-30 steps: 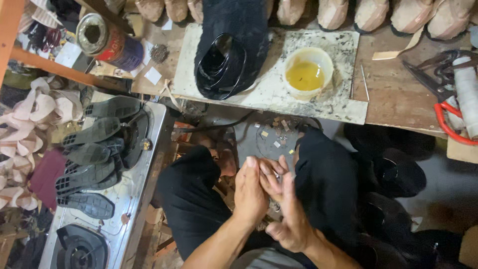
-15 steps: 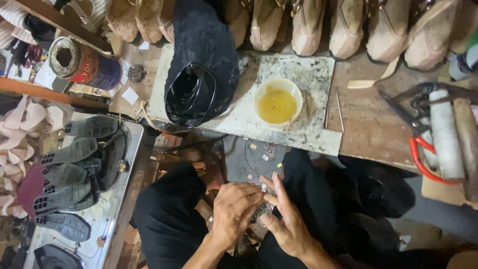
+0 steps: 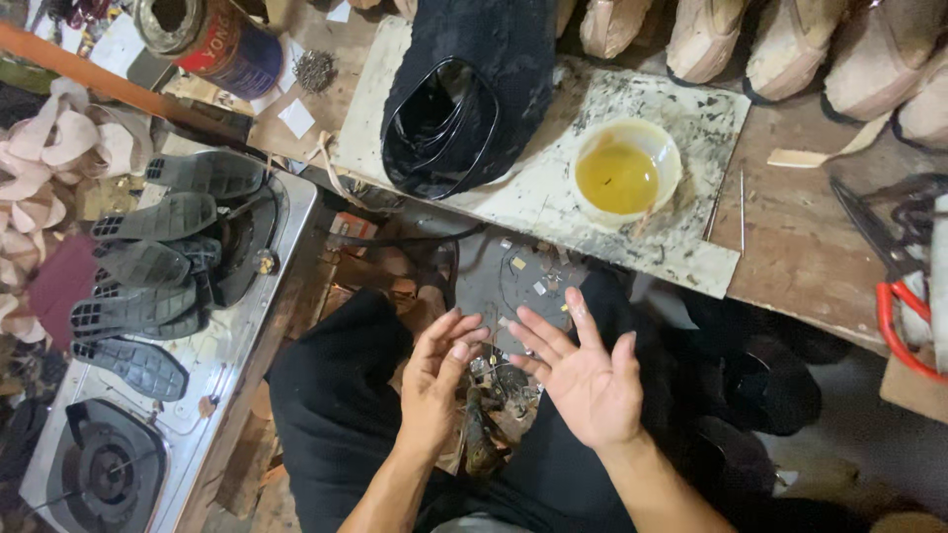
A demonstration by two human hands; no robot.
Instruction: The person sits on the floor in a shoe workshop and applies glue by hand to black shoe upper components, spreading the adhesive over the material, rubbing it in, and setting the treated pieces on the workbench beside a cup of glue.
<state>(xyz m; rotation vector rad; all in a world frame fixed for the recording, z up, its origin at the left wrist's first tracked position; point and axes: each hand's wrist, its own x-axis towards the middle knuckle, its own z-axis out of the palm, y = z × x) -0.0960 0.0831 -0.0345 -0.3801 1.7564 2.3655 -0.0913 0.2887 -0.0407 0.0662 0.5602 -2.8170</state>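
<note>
My left hand (image 3: 437,380) and my right hand (image 3: 583,375) hover over my lap between my knees in black trousers (image 3: 336,415). Both are spread with fingers apart, palms turned toward each other, and hold nothing. Ahead of them on a marble slab (image 3: 691,118) lies a black shoe upper (image 3: 469,94) with its opening toward me. Beside it stands a white bowl of yellow glue (image 3: 625,175).
A gas stove (image 3: 227,326) at left carries several dark rubber soles (image 3: 158,257). A tin can (image 3: 202,39) stands at the top left, beige lasted shoes (image 3: 800,49) line the back, and red-handled pliers (image 3: 904,316) lie at the right on the wooden bench.
My hands were pressed together, rubbing; now they have come apart and spread open. The view has shifted down and closer.
</note>
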